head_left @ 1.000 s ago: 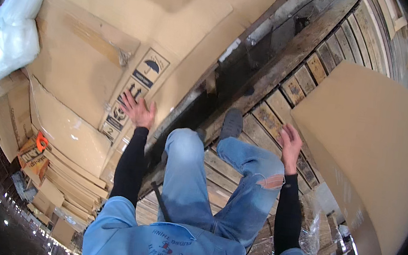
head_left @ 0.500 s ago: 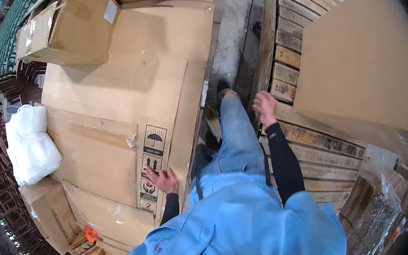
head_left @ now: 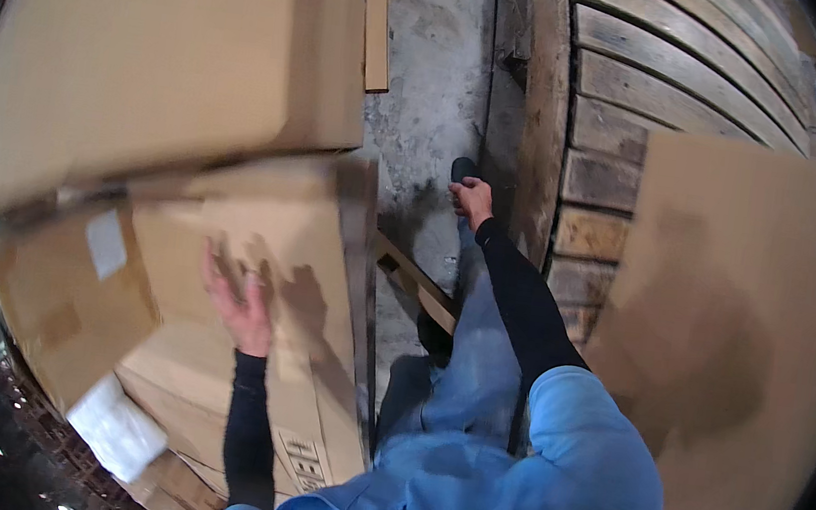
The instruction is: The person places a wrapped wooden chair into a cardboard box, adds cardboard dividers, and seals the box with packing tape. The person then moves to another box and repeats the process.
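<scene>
Left hand [head_left: 240, 301] is spread wide, fingers apart and blurred, palm against the top face of the long cardboard box [head_left: 264, 279] lying in front of the person, gripping nothing. A bigger box [head_left: 170, 47] sits stacked just above it. Right hand [head_left: 473, 200] hangs loosely curled over the concrete floor [head_left: 431, 56], holding nothing, just beside the wooden pallet [head_left: 648, 91] and a cardboard sheet [head_left: 732, 322].

Motion is smearing the left hand [head_left: 239, 304] and the stacked cardboard boxes [head_left: 177, 78] at nine o'clock, so its grip is staying unclear. The brown sheet [head_left: 727, 372] at three o'clock is hiding pallet boards [head_left: 648, 91].
</scene>
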A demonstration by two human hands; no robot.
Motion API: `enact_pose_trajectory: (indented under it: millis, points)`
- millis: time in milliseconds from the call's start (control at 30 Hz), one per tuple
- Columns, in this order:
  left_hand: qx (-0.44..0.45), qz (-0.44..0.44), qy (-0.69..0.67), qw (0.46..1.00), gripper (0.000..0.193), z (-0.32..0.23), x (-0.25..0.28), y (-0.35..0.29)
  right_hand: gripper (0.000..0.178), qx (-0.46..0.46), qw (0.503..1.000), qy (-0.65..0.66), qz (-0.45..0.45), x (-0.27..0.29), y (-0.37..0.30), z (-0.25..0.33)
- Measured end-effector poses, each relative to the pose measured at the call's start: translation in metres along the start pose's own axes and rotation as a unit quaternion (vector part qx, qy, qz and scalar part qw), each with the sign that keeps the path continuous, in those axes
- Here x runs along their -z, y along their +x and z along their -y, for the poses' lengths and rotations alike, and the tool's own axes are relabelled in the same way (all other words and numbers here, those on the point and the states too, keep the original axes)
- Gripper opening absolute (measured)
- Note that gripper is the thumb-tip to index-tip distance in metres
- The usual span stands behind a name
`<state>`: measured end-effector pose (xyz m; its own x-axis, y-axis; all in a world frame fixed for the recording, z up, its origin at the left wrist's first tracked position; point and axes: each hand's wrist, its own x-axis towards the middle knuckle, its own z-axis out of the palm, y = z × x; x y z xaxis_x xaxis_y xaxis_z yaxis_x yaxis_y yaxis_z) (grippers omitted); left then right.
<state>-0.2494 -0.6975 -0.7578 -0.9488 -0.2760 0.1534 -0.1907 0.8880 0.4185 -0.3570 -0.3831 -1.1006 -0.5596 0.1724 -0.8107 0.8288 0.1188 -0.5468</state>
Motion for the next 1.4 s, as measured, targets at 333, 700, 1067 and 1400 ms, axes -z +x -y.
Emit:
enact_pose_trajectory:
  millis: [333, 700, 1067, 1400]
  points:
    - [0.213, -0.132, -0.082, 0.965, 0.064, 0.049, -0.060, 0.050, 0.103, 0.152, 0.960, -0.233, -0.009, -0.206, 0.272, 0.079]
    - [0.235, -0.080, 0.001, 0.969, 0.054, 0.037, -0.061, 0.077, 0.095, 0.241, 0.897, -0.342, -0.145, -0.329, 0.380, 0.090]
    - [0.129, -0.080, -0.083, 0.985, 0.052, 0.039, -0.036, 0.063, 0.079, 0.225, 0.956, 0.127, 0.136, -0.133, 0.204, 0.008]
    - [-0.106, -0.136, -0.299, 0.939, 0.043, -0.003, -0.065, 0.052, 0.093, 0.450, 0.870, 0.170, 0.104, 0.062, -0.204, 0.035]
